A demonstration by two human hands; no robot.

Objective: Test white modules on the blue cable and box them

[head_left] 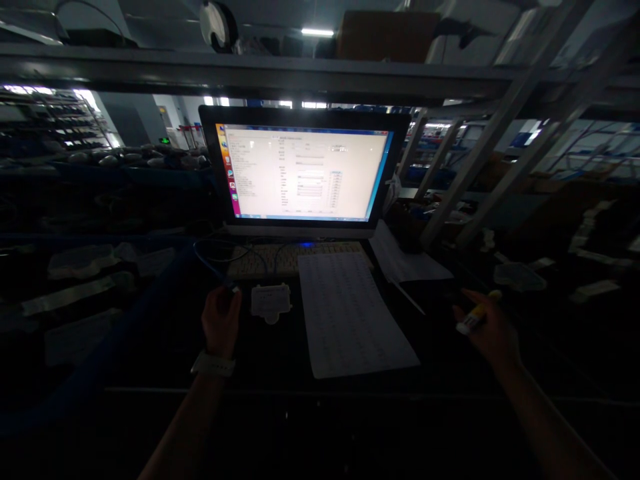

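Note:
My left hand [220,321], with a pale watch [214,365] at its wrist, is closed on the plug end of a blue cable [203,260]. The cable loops back toward the keyboard [265,260]. Just right of that hand lies a small light-coloured flat piece with a printed face [271,301], not touched. On the right side, my right hand [495,333] grips a yellow-and-white marker [473,319], its white end pointing down and left. A printed sheet [353,313] lies between the hands, partly over the keyboard.
A lit monitor [305,173] stands behind the keyboard under a metal shelf [280,70]. More papers [407,257] lie right of the sheet. A blue bin [150,293] with bagged items [83,260] is at left. Slanted metal posts [480,147] rise at right. Lighting is dim.

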